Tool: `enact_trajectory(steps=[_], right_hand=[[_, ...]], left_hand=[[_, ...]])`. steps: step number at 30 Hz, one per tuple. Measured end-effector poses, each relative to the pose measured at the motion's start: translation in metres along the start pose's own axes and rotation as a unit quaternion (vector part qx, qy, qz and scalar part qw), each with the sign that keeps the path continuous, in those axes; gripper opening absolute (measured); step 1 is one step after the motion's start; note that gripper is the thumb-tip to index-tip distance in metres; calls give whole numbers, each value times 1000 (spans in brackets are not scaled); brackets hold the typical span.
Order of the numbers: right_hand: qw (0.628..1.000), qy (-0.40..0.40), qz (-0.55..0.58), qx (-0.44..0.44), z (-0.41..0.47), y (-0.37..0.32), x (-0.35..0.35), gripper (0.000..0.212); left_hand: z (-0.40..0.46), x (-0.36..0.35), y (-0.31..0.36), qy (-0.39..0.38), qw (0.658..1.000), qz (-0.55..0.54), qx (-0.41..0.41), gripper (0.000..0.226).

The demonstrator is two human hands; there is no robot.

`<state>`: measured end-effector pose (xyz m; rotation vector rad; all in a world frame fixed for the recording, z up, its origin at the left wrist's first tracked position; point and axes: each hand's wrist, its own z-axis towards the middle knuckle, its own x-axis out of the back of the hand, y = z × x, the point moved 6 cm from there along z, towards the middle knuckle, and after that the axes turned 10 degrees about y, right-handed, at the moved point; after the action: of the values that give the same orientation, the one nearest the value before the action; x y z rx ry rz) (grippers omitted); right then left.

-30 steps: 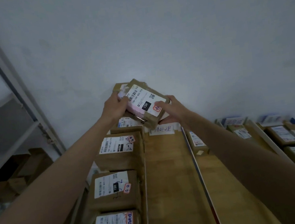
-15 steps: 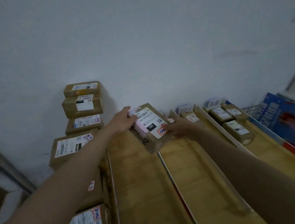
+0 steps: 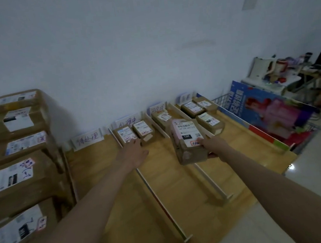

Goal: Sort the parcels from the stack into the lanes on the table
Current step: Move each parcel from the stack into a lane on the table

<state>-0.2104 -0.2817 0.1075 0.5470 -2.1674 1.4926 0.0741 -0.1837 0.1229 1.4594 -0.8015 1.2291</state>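
Right now the right hand [image 3: 213, 147] grips a brown parcel [image 3: 188, 140] by its near edge, thumb on the label, and holds it in the air over the divider [image 3: 206, 174] between two lanes near the right of the wooden table [image 3: 108, 198]. The left hand [image 3: 134, 152] hangs free with loosely spread fingers, holding nothing, above the rail [image 3: 159, 200] left of the second lane. To place it well, the person would probably check the mark on the label against the lane signs, then lower the parcel flat behind those already lying in the chosen lane, label up, clear of the divider so it does not tip across. On the held parcel the black tag reads "15H"; a red-bordered sticker at the near corner is partly under the thumb and too blurred to read. The handwritten lane signs [image 3: 88, 138] at the wall are in Chinese characters, only partly legible. The stack [image 3: 16, 143] of labelled boxes stands at the left, against the wall.
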Motion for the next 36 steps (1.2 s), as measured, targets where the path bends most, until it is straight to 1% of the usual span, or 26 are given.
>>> enact_trajectory(steps=[3,7,9,13,18,22,28,32,33,34,36], right_hand=[[1000,28,7,3,28,9,25,50],[999,28,21,3,80,26,54,53],[1000,15,14,2,111,35,69,52],[999,-38,8,6,171,52,98,49],[995,-93,1,20,230,60,118,49],[991,-130,28,30,257,52,121,47],[987,-151,23,53,296,37,111,49],[984,-168,3,58,320,24,98,40],[983,-171,-3,61,327,21,93,42],[982,-177,-14,63,333,16,89,51],[979,-185,-33,77,355,11,72,79]], left_hand=[[14,-17,30,-5,1000,12,-7,58],[40,-42,80,-4,1000,18,-8,58],[56,-56,107,4,1000,14,7,56],[84,-88,166,5,999,28,38,53],[104,-119,219,-5,996,35,83,53],[116,-126,238,0,992,58,108,53],[146,-133,244,10,989,70,132,52],[170,-143,243,16,987,67,143,47],[176,-146,242,19,987,64,145,46],[183,-148,241,22,987,60,149,47],[197,-152,235,26,985,50,160,49]])
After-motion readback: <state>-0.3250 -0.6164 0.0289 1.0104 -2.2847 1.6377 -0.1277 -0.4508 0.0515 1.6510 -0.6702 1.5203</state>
